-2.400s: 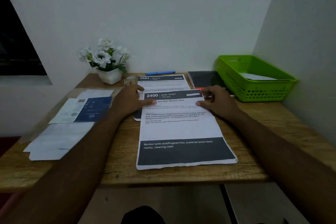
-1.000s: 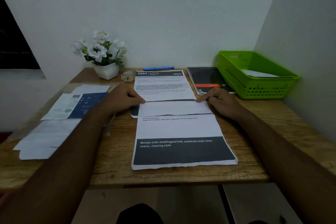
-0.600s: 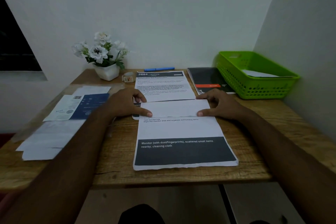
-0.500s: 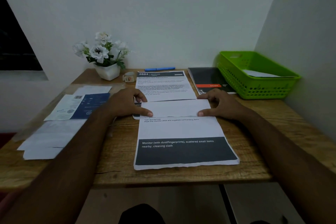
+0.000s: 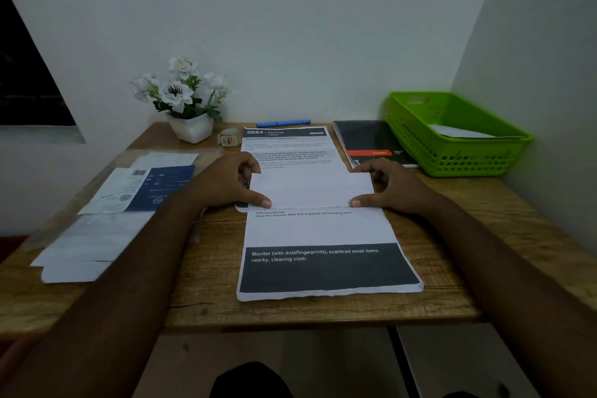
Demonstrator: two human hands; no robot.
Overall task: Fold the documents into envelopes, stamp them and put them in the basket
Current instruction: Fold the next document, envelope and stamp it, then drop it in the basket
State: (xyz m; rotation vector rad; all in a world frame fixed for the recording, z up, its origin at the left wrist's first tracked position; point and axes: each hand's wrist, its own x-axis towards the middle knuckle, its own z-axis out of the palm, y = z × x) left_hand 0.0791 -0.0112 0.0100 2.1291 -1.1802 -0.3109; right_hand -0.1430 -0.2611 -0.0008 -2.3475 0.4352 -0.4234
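A printed document (image 5: 319, 229) with a dark band near its bottom lies in the middle of the wooden desk (image 5: 452, 252). Its top third is folded down toward me, white back facing up. My left hand (image 5: 226, 184) pinches the flap's left edge, and my right hand (image 5: 391, 186) pinches its right edge, thumbs pressing on the flap's lower corners. A second printed document (image 5: 287, 147) lies just behind it. White envelopes (image 5: 87, 249) lie at the left. The green basket (image 5: 452, 158) stands at the back right with a white envelope (image 5: 458, 132) inside.
A white flower pot (image 5: 190, 129) stands at the back left, with a small tape roll (image 5: 228, 137) and a blue pen (image 5: 283, 123) beside it. A black notebook (image 5: 368, 142) lies by the basket. A blue and white leaflet (image 5: 142, 189) rests at the left. Walls close in behind and at the right.
The top of the document was folded over toward me and laid flat. My thumbs came down onto the flap's lower corners. In the last half second nothing has visibly moved.
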